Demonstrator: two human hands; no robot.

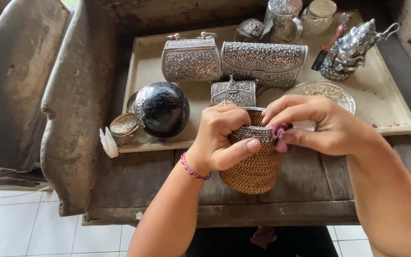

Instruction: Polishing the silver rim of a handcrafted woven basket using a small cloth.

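My left hand grips a small woven basket cup with an embossed silver rim, holding it above the wooden table's front edge. My thumb lies across the rim and a ring shows on one finger; a red braided bracelet circles my wrist. My right hand pinches a small pink cloth against the silver rim on the cup's right side. The far side of the cup is hidden behind my fingers.
A flat beige tray holds two embossed silver clutch boxes, a smaller silver box, a dark round silver-trimmed vessel, an ornate silver dish, silver jars and a silver figurine. The worn wooden table stands over white tiles.
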